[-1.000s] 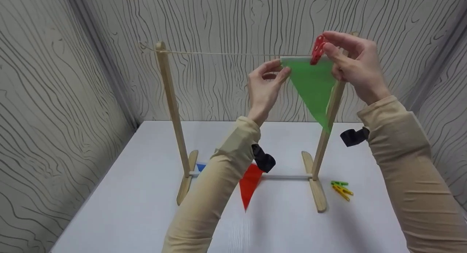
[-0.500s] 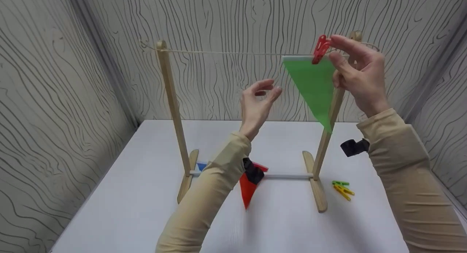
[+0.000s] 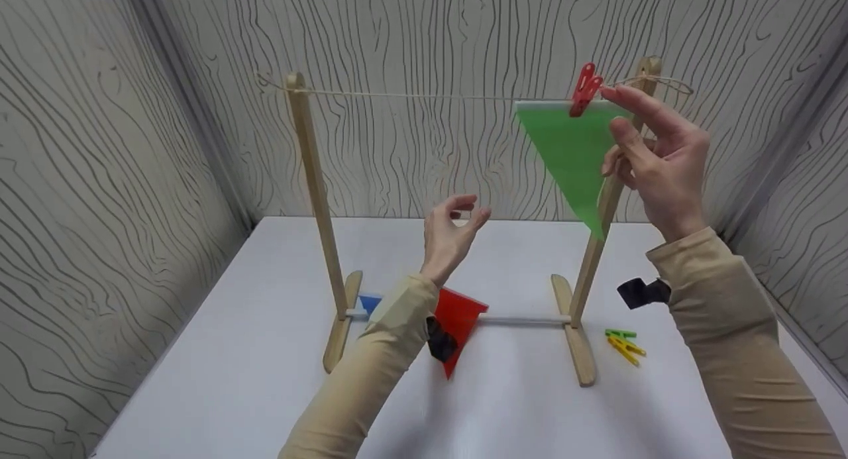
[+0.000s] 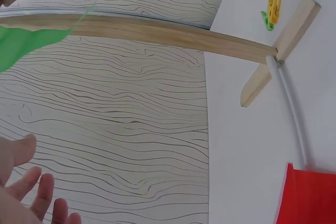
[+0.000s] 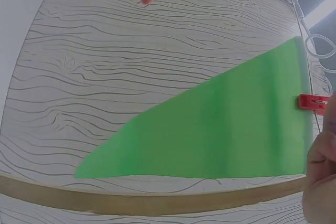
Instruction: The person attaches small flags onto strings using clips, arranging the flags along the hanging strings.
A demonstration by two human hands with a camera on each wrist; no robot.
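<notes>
A green triangular pennant (image 3: pixel 563 157) hangs from the string (image 3: pixel 411 96), its white top edge held there by a red clothespin (image 3: pixel 585 91). My right hand (image 3: pixel 662 161) is just right of the clothespin, thumb and index finger spread apart with nothing between them; the index fingertip is right at the clothespin. In the right wrist view the red clothespin (image 5: pixel 313 102) bites over string and pennant edge. Lower and to the left, my left hand (image 3: pixel 450 237) is in the air with loosely bent fingers, holding nothing, above a red pennant (image 3: pixel 457 306).
Two wooden posts (image 3: pixel 311 181) carry the string and stand on flat wooden feet, joined low down by a white rod (image 3: pixel 523 318). A blue pennant (image 3: pixel 368 304) lies partly behind the left sleeve. Green (image 3: pixel 621 333) and yellow clothespins (image 3: pixel 626 350) lie on the white table (image 3: pixel 218 379) at right.
My left hand has let go of the pennant's left corner and moved down and left. My right hand has released the red clothespin and shifted slightly right and down; the pennant stays hanging.
</notes>
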